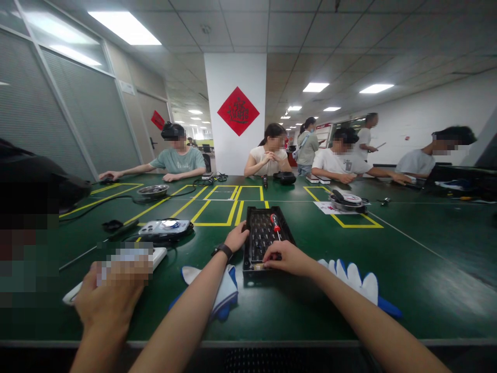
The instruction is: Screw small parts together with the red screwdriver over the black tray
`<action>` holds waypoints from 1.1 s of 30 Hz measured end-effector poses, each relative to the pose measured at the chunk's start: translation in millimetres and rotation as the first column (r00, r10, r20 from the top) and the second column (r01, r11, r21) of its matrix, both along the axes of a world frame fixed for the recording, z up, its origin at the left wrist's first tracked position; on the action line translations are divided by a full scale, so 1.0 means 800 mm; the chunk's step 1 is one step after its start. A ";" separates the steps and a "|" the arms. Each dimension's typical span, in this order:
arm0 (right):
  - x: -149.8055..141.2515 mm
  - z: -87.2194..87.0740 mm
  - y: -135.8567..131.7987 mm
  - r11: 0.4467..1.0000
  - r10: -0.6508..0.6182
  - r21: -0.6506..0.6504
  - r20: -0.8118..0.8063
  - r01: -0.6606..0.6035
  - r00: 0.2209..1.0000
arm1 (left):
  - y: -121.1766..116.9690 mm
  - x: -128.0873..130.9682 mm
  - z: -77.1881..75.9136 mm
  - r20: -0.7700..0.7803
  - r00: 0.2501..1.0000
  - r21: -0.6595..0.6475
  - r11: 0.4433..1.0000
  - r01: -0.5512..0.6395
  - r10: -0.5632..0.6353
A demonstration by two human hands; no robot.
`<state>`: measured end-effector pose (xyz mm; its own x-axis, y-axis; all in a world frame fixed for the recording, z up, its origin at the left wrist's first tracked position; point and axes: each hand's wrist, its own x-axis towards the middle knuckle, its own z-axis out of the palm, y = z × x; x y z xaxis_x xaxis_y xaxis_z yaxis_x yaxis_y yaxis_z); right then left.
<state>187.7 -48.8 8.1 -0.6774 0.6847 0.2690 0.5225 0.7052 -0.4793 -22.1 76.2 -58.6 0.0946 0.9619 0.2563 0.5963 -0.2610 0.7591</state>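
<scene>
A black screwdriver-bit case (pixel 267 228) lies open on the green table in front of me. My left hand (pixel 236 238), with a watch on the wrist, rests against the case's left edge, fingers curled on it. My right hand (pixel 285 257) is closed at the case's near end, fingers pinched on something I cannot make out. A red-handled screwdriver (pixel 276 225) lies in the case just beyond my right hand. White and blue gloves lie on the table, one glove (pixel 223 290) under my left forearm and the other glove (pixel 359 282) under my right.
A co-worker's hand (pixel 111 295) at my left holds a blurred object. A phone-like device (pixel 165 228) and black cables lie left of the case. Yellow tape boxes (pixel 217 210) mark the table. Several people sit along the far side. A round device (pixel 347 201) sits at the right.
</scene>
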 end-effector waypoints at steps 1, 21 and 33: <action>0.000 0.001 0.000 1.000 0.004 0.000 0.001 -0.004 1.000 | 0.000 0.000 0.000 0.000 1.000 0.003 1.000 0.000 0.000; 0.001 -0.002 0.000 1.000 -0.006 0.007 -0.016 0.006 1.000 | -0.004 0.001 0.004 0.000 1.000 0.021 1.000 -0.007 0.007; 0.000 -0.002 0.000 0.999 -0.021 0.027 -0.015 0.021 1.000 | -0.001 0.000 0.001 0.006 1.000 0.024 1.000 0.013 -0.013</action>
